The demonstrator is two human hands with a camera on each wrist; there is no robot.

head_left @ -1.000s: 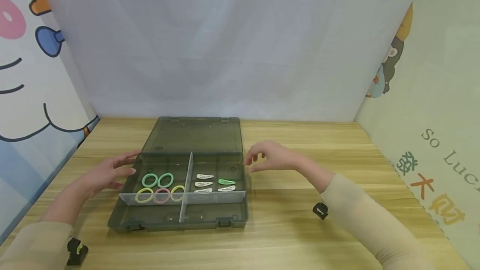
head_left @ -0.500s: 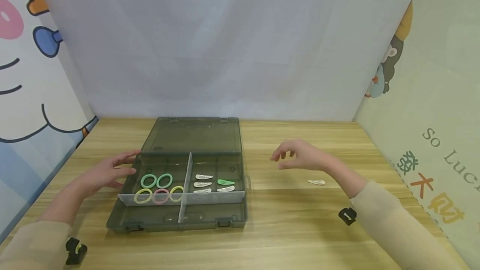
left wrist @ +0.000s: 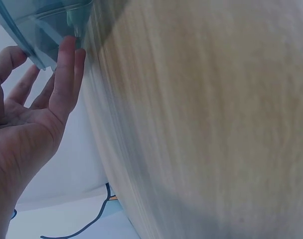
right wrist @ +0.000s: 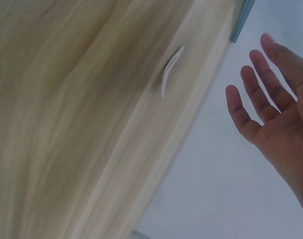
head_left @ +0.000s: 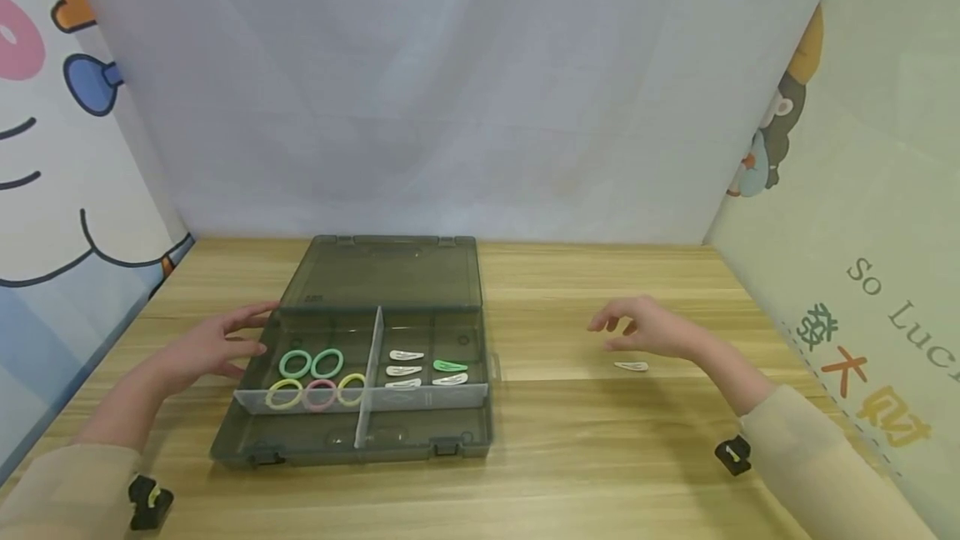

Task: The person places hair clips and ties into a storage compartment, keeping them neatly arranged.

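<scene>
In the head view, a grey see-through divided box (head_left: 480,432) stands on the table with its lid (head_left: 397,273) folded back. Its back left compartment has several hair ties, among them a green hair tie (head_left: 314,365) and a pink hair tie (head_left: 306,396). Several hair clips, mostly white plus a green hair clip (head_left: 450,366), lie in the back right compartment. My left hand (head_left: 206,352) rests its fingers against the box's left side. Over the table at the right hovers my right hand (head_left: 652,330), holding nothing. Just below it lies a single white hair clip (head_left: 632,367).
The two front compartments of the box (head_left: 420,426) lie nearer me than the white divider (head_left: 442,396). A pale cloth backdrop (head_left: 450,107) rises behind the table. Printed panels flank the table, a cartoon panel (head_left: 52,148) at left and a lettered panel (head_left: 885,190) at right.
My right hand has moved right, away from the box's right edge to above the lone white hair clip, which its arm hid at first. The left hand stays at the box.
</scene>
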